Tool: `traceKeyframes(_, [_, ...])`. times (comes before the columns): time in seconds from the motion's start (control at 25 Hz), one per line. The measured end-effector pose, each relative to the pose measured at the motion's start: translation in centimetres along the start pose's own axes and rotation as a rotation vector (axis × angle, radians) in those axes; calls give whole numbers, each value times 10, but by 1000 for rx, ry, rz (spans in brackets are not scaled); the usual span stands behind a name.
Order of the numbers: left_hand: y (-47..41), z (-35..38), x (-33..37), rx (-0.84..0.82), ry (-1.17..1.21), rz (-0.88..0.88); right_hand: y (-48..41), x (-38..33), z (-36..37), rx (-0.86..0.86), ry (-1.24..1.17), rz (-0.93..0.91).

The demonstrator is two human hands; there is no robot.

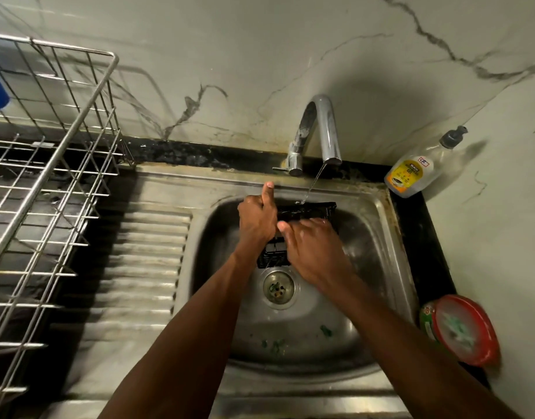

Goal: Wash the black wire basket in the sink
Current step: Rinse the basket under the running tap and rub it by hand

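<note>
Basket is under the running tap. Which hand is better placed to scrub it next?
Right. The right hand lies flat on the basket with straight fingers, free to rub; the left hand grips its left end, steadying it.

Black wire basket [308,210] under tap [329,131]

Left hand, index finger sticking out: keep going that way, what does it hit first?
Probably the sink at its back rim, just left of the tap. Depth is unclear, so the left hand may clear it and reach the wall.
</note>
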State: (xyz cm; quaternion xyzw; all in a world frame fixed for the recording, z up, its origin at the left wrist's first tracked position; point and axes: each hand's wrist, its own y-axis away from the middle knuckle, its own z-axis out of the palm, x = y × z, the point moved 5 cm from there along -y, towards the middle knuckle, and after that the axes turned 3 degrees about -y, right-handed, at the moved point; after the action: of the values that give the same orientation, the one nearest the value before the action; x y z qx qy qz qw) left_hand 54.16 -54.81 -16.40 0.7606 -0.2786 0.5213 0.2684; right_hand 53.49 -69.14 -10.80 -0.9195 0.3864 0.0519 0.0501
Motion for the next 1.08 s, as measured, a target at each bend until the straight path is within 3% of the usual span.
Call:
traceKeyframes(0.08, [0, 0, -4, 26, -51, -12, -20, -4, -6, -220, -63, 104])
traceKeyframes(0.16, [4, 2, -2, 12, -78, -42, -28, -1, -5, -432, -310, 267])
traceKeyframes(0.32, [9, 4, 9, -36, -53, -3, -16, -7, 0, -518, -890, 615])
traceKeyframes(0.36, [9, 2, 12, -44, -44, -12, -15, -8, -2, -489, -802, 552])
traceKeyframes(0.44, [9, 0, 22, -58, -53, -9, -14, -2, -9, -430, -289, 138])
traceKeyframes(0.52, [6, 4, 26, -107, -45, -9, -15, 18, -23, -435, 6, -209])
traceKeyframes(0.6, [-3, 6, 23, -102, -48, -23, -26, 36, -31, -448, 143, -301])
traceKeyframes(0.72, [-11, 9, 19, -87, -71, -7, -41, 24, -24, -407, 269, -234])
traceKeyframes(0.84, [-6, 13, 24, -52, -67, -15, -48, 5, -12, -576, -67, 81])
traceKeyframes(0.96, [-11, 15, 19, -54, -65, -3, -52, 6, -15, -749, -656, 435])
traceKeyframes(1.08, [-7, 21, 17, -135, -11, 48, -55, 15, -12, -680, -1145, 600])
